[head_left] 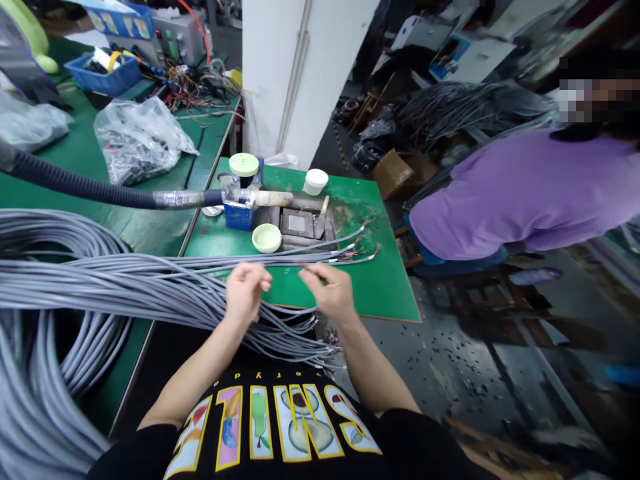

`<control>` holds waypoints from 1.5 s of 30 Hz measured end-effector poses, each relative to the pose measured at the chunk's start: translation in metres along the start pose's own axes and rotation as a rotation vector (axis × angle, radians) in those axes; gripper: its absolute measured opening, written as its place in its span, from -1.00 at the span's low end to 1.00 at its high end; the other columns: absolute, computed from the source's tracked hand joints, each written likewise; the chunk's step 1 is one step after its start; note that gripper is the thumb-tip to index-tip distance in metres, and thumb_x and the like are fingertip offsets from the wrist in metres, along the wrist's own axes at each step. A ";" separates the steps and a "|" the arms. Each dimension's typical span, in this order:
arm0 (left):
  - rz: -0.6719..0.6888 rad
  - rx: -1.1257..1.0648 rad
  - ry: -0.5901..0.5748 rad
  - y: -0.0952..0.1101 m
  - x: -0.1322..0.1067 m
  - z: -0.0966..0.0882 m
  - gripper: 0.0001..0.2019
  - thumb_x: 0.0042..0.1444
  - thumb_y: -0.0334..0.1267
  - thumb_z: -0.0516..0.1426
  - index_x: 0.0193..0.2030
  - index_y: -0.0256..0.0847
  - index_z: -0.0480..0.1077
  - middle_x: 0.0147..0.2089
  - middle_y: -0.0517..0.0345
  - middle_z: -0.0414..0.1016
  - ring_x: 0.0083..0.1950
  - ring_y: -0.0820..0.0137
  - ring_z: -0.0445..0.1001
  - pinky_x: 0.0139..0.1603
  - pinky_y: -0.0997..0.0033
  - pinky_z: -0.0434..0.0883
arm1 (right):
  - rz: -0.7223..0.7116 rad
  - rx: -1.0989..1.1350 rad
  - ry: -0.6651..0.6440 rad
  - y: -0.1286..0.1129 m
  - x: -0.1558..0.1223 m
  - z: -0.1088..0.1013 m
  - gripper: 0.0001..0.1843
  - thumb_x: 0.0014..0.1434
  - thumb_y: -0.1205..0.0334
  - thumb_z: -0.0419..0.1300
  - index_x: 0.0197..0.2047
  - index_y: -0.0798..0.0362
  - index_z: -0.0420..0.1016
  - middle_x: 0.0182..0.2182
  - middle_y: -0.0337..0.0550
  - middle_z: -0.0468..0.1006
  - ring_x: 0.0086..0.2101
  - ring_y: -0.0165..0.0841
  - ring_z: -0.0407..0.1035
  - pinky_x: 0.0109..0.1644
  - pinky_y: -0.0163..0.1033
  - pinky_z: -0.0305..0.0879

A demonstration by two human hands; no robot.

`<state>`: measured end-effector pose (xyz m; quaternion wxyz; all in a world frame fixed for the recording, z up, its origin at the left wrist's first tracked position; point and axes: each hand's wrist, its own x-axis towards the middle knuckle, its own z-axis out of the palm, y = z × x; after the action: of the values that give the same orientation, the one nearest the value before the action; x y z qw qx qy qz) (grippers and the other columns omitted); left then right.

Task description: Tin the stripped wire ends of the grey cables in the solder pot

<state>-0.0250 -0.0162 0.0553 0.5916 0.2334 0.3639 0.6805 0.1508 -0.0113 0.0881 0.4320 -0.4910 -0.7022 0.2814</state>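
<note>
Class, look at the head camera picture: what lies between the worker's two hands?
In the head view, thin grey cable spans the gap from the left hand to the right hand, over bare green table.

Both hands raised in front of the torso, close together.
Left hand point(244, 291) curled, fingers bent inward, forearm bare and angled up from the lower left. Right hand point(330, 292) loosely pinched, fingertips pointing left, forearm bare, elbow low.

A pale green lid point(267, 238) lies beside a blue box point(240, 215), with a white jar point(315, 181) behind.
</note>
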 end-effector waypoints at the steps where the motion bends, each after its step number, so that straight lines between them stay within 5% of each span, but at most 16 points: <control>1: 0.064 0.002 0.060 0.007 0.006 -0.011 -0.69 -0.20 -0.12 0.37 -0.52 -0.22 0.35 -0.59 0.30 0.46 -0.62 0.63 0.31 -0.57 0.63 0.25 | 0.016 0.004 0.004 0.002 0.007 -0.003 -0.71 0.19 0.07 0.15 -0.49 0.04 0.43 -0.63 -0.30 0.30 -0.58 -0.41 0.15 -0.47 -0.28 0.07; 6: 0.273 0.516 0.083 0.018 0.020 -0.055 -0.82 -0.02 -0.17 0.27 -0.44 -0.23 0.43 -0.49 0.19 0.50 -0.45 0.49 0.43 -0.32 0.48 0.37 | -0.071 -0.088 -0.175 0.013 0.070 0.002 -0.69 0.16 0.15 0.15 -0.58 0.06 0.36 -0.65 -0.31 0.23 -0.57 -0.42 0.13 -0.46 -0.28 0.03; 12: 0.474 1.013 -0.095 -0.008 0.018 -0.068 -0.90 0.07 -0.24 0.18 -0.41 -0.15 0.49 -0.40 0.12 0.53 -0.33 0.38 0.42 -0.20 0.41 0.31 | -0.128 -0.483 -0.366 0.025 0.135 0.044 -0.82 0.09 0.30 0.21 -0.53 0.11 0.52 -0.49 -0.21 0.32 -0.43 -0.37 0.24 -0.37 -0.25 0.05; 18: 0.592 1.186 -0.154 -0.015 0.019 -0.074 -0.88 0.14 -0.24 0.14 -0.32 -0.15 0.50 -0.37 0.08 0.55 -0.33 0.36 0.43 -0.23 0.39 0.27 | -0.106 -0.811 -0.551 0.028 0.146 0.071 -0.80 0.19 0.26 0.18 -0.40 0.11 0.59 -0.38 -0.12 0.44 -0.37 -0.31 0.31 -0.38 -0.24 0.03; 28: 0.834 1.352 -0.137 -0.018 0.019 -0.075 -0.81 0.22 -0.23 0.08 -0.35 -0.19 0.46 -0.43 0.15 0.54 -0.40 0.43 0.43 -0.34 0.42 0.29 | -0.096 -1.041 -0.620 0.026 0.143 0.083 -0.75 0.27 0.22 0.07 -0.25 0.10 0.57 -0.17 -0.01 0.52 -0.18 -0.19 0.39 -0.29 -0.23 0.15; 32: 0.853 1.353 -0.136 -0.018 0.019 -0.075 -0.82 0.22 -0.24 0.08 -0.35 -0.20 0.46 -0.43 0.16 0.54 -0.41 0.44 0.42 -0.35 0.42 0.29 | -0.106 -0.991 -0.573 0.027 0.145 0.074 -0.75 0.25 0.20 0.10 -0.29 0.10 0.59 -0.23 -0.03 0.53 -0.23 -0.21 0.39 -0.33 -0.23 0.12; 36: 0.848 1.339 -0.144 -0.019 0.019 -0.076 -0.83 0.21 -0.25 0.09 -0.35 -0.20 0.46 -0.42 0.16 0.55 -0.41 0.43 0.42 -0.34 0.42 0.28 | -0.136 -0.932 -0.440 0.038 0.154 0.042 -0.74 0.21 0.19 0.13 -0.31 0.09 0.63 -0.31 -0.07 0.52 -0.29 -0.24 0.38 -0.32 -0.22 0.13; 40: 0.819 1.326 -0.150 -0.020 0.019 -0.076 -0.83 0.21 -0.24 0.09 -0.33 -0.20 0.47 -0.41 0.15 0.55 -0.41 0.43 0.42 -0.35 0.40 0.26 | 0.015 -0.992 -0.319 0.066 0.165 0.013 -0.75 0.17 0.18 0.16 -0.29 0.09 0.65 -0.32 -0.06 0.54 -0.28 -0.22 0.39 -0.28 -0.22 0.19; 45: 0.824 1.334 -0.148 -0.020 0.020 -0.077 -0.84 0.21 -0.25 0.09 -0.33 -0.20 0.47 -0.41 0.14 0.56 -0.41 0.42 0.42 -0.35 0.38 0.25 | 0.224 -1.042 -0.315 0.101 0.171 0.007 -0.76 0.17 0.18 0.19 -0.21 0.09 0.65 -0.22 -0.04 0.59 -0.19 -0.19 0.43 -0.17 -0.24 0.27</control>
<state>-0.0737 -0.0129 -0.0108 0.0493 0.7002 0.5393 0.4653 0.1647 0.1846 0.0582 -0.0108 -0.6633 -0.7482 0.0110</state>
